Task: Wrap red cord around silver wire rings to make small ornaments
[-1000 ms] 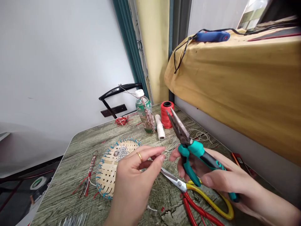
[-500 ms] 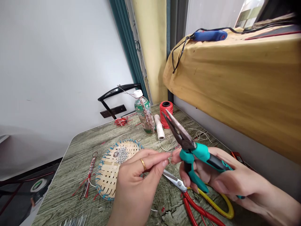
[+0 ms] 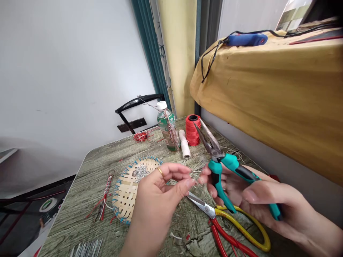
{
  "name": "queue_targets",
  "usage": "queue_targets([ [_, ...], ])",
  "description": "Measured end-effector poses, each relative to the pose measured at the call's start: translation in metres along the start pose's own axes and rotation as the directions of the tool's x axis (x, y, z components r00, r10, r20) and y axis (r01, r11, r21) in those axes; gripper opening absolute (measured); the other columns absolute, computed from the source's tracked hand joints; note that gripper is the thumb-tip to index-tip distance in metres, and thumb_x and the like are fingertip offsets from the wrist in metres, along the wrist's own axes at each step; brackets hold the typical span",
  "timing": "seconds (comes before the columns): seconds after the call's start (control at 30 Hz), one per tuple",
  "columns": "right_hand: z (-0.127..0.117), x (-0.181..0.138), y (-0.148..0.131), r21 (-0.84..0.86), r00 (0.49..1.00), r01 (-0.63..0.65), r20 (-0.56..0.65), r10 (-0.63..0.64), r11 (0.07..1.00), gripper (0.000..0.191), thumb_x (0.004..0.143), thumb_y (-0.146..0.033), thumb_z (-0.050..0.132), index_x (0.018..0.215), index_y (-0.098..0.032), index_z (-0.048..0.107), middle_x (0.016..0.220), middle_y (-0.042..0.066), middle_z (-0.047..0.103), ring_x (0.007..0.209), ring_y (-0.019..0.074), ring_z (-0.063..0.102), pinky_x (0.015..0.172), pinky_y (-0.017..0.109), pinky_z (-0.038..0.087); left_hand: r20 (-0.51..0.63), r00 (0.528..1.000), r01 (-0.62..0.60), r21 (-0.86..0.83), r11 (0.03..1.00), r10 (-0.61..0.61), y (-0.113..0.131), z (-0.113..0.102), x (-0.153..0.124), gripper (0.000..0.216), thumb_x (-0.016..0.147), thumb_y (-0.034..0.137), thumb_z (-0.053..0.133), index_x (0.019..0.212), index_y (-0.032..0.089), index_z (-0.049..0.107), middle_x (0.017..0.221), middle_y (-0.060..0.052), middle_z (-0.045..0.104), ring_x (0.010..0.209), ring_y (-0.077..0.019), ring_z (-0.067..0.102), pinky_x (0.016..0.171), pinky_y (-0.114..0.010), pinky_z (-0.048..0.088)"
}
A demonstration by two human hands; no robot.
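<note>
Pinch the bit (image 3: 195,181) firmly in your left hand (image 3: 158,200) and, right hand (image 3: 258,200) wrapped round the pliers (image 3: 220,161), ease their parted tips onto it

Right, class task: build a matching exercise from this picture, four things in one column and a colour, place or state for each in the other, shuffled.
1 pliers
2 scissors
3 woven tray
4 thread spool

A yellow and red handles
B all red, upright
C holds metal rings
D gripped in the right hand

Pairs: 1-D, 2-A, 3-C, 4-B
</note>
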State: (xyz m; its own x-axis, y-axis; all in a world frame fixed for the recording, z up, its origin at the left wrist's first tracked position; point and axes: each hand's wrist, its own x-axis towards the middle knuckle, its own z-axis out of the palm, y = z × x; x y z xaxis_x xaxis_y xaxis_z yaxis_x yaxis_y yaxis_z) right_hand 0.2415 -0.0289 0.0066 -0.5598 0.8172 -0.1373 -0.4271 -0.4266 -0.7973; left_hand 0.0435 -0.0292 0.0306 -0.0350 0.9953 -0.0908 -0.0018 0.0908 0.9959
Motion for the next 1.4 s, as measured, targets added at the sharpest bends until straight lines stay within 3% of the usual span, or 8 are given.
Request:
queue_targets([
  [0.1,0.0,-0.003,0.002,-0.152,0.993,-0.016,-0.122,-0.002,0.988,0.044,0.067,-0.027,0.064,0.111,-0.024,0.064,0.11,0.006,0.064,0.1,0.0243,0.058,0.088,0.036,0.043,0.036,0.999,0.028,-0.11,0.994,-0.024,-0.002,-0.002,0.002,0.009,0.066,0.016,0.076,0.07,0.019,0.068,0.068,0.002,0.066,0.063,-0.0085,0.059,0.052,-0.014,0.05],
  [0.3,0.0,0.003,0.002,-0.382,0.988,0.047,-0.118,-0.099,0.923,0.041,0.068,-0.035,0.068,0.107,-0.024,0.06,0.101,0.004,0.063,0.095,0.0233,0.057,0.077,0.033,0.046,0.115,0.991,0.097,-0.214,0.972,-0.073,0.001,-0.003,-0.001,0.007,0.07,0.012,0.073,0.073,0.015,0.067,0.073,0.001,0.061,0.064,-0.0064,0.055,0.054,-0.012,0.05],
  [0.47,-0.001,0.017,0.001,-0.786,0.946,0.08,-0.135,-0.296,0.613,0.022,0.077,-0.034,0.062,0.094,-0.021,0.057,0.082,0.002,0.059,0.077,0.0192,0.056,0.068,0.03,0.045,0.266,0.948,0.278,-0.436,0.856,-0.173,0.002,-0.003,0.0,0.007,0.077,0.01,0.066,0.078,0.015,0.06,0.071,0.001,0.059,0.062,-0.0067,0.053,0.048,-0.013,0.05],
  [0.57,-0.001,0.018,-0.001,-0.902,0.915,0.108,-0.074,-0.396,0.418,0.026,0.077,-0.03,0.061,0.102,-0.022,0.056,0.085,0.001,0.06,0.082,0.0211,0.057,0.072,0.03,0.046,0.347,0.918,0.363,-0.54,0.759,-0.192,-0.002,-0.004,0.002,0.012,0.078,0.004,0.062,0.079,0.015,0.059,0.07,0.001,0.057,0.062,-0.0063,0.053,0.046,-0.011,0.049],
  [0.63,-0.001,0.018,-0.003,-0.928,0.905,0.136,-0.027,-0.425,0.348,0.028,0.077,-0.029,0.061,0.103,-0.023,0.055,0.089,0.001,0.061,0.09,0.0224,0.057,0.074,0.029,0.046,0.364,0.912,0.382,-0.58,0.719,-0.19,-0.005,-0.005,0.004,0.012,0.077,0.001,0.061,0.078,0.013,0.061,0.071,0.0,0.058,0.063,-0.006,0.054,0.048,-0.011,0.051],
  [0.8,-0.002,0.018,-0.002,-0.938,0.884,0.172,0.013,-0.467,0.301,0.031,0.075,-0.021,0.059,0.105,-0.024,0.055,0.094,0.0,0.062,0.092,0.0205,0.059,0.077,0.028,0.048,0.315,0.931,0.352,-0.639,0.684,-0.185,-0.004,-0.006,0.006,0.013,0.072,0.0,0.064,0.079,0.009,0.069,0.075,-0.003,0.061,0.066,-0.0063,0.058,0.058,-0.012,0.055],
  [0.97,-0.004,0.02,0.0,-0.946,0.896,0.167,0.028,-0.444,0.277,0.032,0.075,-0.021,0.057,0.107,-0.021,0.055,0.091,0.0,0.063,0.087,0.0198,0.06,0.073,0.028,0.048,0.193,0.967,0.253,-0.637,0.728,-0.167,-0.004,-0.006,0.007,0.003,0.071,0.007,0.07,0.073,0.009,0.071,0.07,-0.002,0.063,0.062,-0.0055,0.058,0.053,-0.009,0.053],
  [1.4,-0.016,0.024,0.0,-0.952,0.861,0.305,0.269,-0.432,0.014,0.04,0.071,-0.011,0.058,0.11,-0.021,0.056,0.1,0.003,0.062,0.101,0.0207,0.059,0.08,0.028,0.049,0.018,0.987,0.127,-0.694,0.709,-0.16,-0.007,-0.01,0.012,0.007,0.069,0.015,0.074,0.071,0.009,0.071,0.067,0.0,0.061,0.058,-0.0059,0.057,0.048,-0.011,0.052],
])
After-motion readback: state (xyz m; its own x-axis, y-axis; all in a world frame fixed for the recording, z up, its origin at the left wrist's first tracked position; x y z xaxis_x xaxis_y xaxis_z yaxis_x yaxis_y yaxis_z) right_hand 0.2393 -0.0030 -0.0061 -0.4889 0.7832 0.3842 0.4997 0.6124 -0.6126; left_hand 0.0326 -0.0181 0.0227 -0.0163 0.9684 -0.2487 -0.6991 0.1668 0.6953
